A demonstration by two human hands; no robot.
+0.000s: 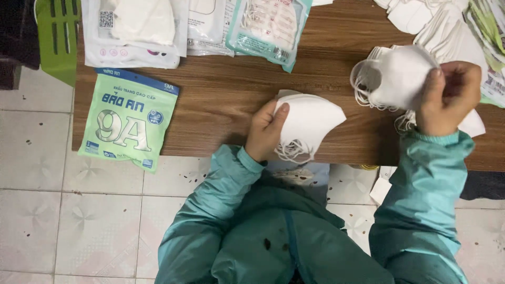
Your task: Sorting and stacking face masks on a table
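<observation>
Head view: left hand [267, 129] grips a white mask stack [309, 123] at table [221, 100] edge; right hand [448, 97] clutches a mask bundle [397, 76]. Green pouch [129, 118] lies well apart, left.

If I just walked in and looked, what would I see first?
Probably the two hands full of white face masks: the left hand holds a small stack of masks at the near edge of the brown table, and the right hand grips a bigger bunch farther right. A bright green packet hangs over the table's left edge.
</observation>
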